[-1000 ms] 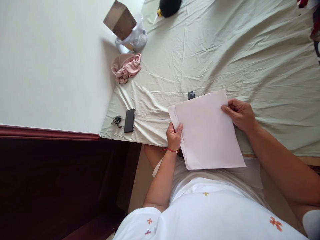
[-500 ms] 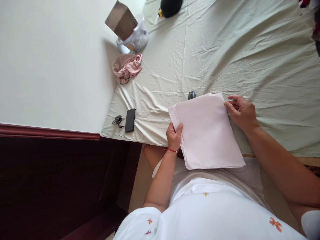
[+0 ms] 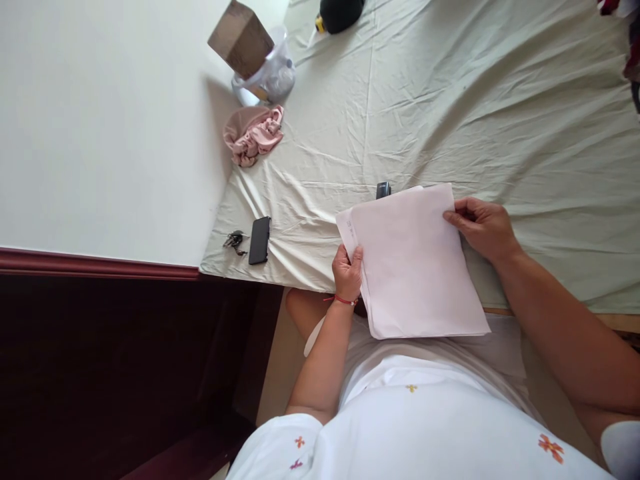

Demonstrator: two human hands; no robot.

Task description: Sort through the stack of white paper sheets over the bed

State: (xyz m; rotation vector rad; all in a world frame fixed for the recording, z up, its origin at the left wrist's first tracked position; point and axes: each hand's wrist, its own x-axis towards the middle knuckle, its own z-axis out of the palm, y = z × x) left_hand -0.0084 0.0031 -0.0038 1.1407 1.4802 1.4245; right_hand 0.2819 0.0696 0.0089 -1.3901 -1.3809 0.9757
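A stack of white paper sheets (image 3: 415, 267) lies tilted over my lap and the near edge of the cloth-covered surface. Its left edge is gripped by my left hand (image 3: 347, 272), thumb on top and fingers underneath. At the upper right corner, my right hand (image 3: 483, 227) pinches the paper between thumb and fingers. The top sheet looks nearly blank; small faint marks show on a sheet beneath, along the left edge. Just beyond the paper's upper edge, a small black object (image 3: 383, 190) is partly covered.
A black phone (image 3: 259, 240) and a bunch of keys (image 3: 234, 241) lie to the left on the pale green cloth (image 3: 320, 160). Farther back are a pink cloth item (image 3: 253, 135), a clear tub (image 3: 277, 77) holding a cardboard box (image 3: 242, 40), and a black rounded object (image 3: 341, 13).
My right hand has closed on the upper right corner of the paper, and that corner has risen slightly. My left hand keeps its hold.
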